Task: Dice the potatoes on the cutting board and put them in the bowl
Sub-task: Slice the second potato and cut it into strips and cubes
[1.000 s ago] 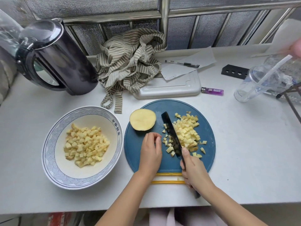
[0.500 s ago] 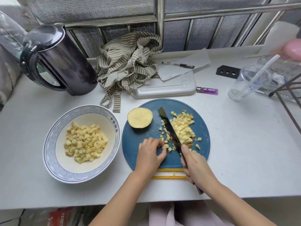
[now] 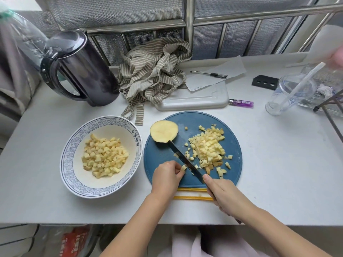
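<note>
Here the round blue board (image 3: 159, 156) lies on the white table (image 3: 278, 164), in the middle and close to the near edge. On its right half there is a pile of dice (image 3: 207, 147), with some loose cubes around it. At the far left edge of the board sits a half potato (image 3: 163, 131), its cut face up.

The right hand (image 3: 224, 195) grips the knife (image 3: 183, 160). Its fingers are wrapped around the handle, and one fingertip lies at the near end of the blade. The dark blade runs slantwise from near right to far left, between the pile and the left hand. Its tip is at the near edge of the half potato; I cannot tell if it touches.

The left hand (image 3: 165, 178) is on the near left part of the board. Its fingers are curled together and pinch a small piece (image 3: 183, 168) just beside the blade.

Left of the board, just beside it, stands the bowl (image 3: 78, 138), white with a blue rim, and it holds a heap of potato cubes (image 3: 104, 157).

Farther away on the table are a dark kettle (image 3: 79, 69) at the left, a striped cloth (image 3: 154, 71) in the middle, and a white tray (image 3: 194, 101) with a paper (image 3: 232, 69) and a pen (image 3: 208, 74) on it. A purple lighter (image 3: 241, 103) lies just right of the tray, and a clear cup (image 3: 289, 93) with a straw is at the far right
</note>
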A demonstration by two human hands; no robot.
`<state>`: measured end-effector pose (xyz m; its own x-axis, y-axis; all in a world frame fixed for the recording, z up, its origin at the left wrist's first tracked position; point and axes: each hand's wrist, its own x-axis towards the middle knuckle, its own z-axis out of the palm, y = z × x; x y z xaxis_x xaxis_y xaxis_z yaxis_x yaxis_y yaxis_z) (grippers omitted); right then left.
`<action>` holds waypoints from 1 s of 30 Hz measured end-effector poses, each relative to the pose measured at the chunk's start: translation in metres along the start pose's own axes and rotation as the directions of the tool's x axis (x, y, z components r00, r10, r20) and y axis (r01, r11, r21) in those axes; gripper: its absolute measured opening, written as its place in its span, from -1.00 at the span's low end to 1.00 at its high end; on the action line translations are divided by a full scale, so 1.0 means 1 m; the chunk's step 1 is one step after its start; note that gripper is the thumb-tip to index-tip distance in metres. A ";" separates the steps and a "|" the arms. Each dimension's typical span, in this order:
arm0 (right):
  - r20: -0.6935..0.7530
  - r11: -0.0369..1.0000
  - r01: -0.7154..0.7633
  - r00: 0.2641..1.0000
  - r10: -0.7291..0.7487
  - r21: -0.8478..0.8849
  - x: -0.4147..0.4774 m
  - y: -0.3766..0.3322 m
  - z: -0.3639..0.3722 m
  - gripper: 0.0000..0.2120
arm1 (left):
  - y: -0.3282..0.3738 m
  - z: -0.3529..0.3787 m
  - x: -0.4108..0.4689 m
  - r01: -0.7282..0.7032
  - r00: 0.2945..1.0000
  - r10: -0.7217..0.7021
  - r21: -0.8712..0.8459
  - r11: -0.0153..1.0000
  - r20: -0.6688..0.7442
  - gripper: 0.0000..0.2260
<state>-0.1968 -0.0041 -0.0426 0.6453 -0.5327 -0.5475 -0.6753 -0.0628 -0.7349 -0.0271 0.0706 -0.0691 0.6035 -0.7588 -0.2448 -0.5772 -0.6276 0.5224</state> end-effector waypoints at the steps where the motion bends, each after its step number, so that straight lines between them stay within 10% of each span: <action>1: 0.014 1.000 0.013 1.000 -0.013 -0.018 0.001 -0.001 -0.001 -0.45 | 0.001 -0.001 -0.001 0.003 1.000 -0.004 0.037 0.999 0.009 -0.85; 8: 0.060 0.997 0.042 0.997 -0.038 -0.059 0.007 -0.002 0.007 -0.45 | 0.008 -0.010 -0.002 0.030 0.994 -0.065 0.370 0.928 0.084 -0.79; 30: 0.148 0.994 0.084 0.986 -0.074 -0.065 0.025 0.002 0.001 -0.46 | 0.004 -0.011 0.000 0.014 0.996 -0.040 0.326 0.945 0.074 -0.79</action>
<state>-0.1815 -0.0168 -0.0581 0.7390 -0.3962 -0.5449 -0.6404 -0.1620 -0.7507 -0.0229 0.0697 -0.0577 0.5835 -0.7439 -0.3257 -0.7169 -0.6603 0.2237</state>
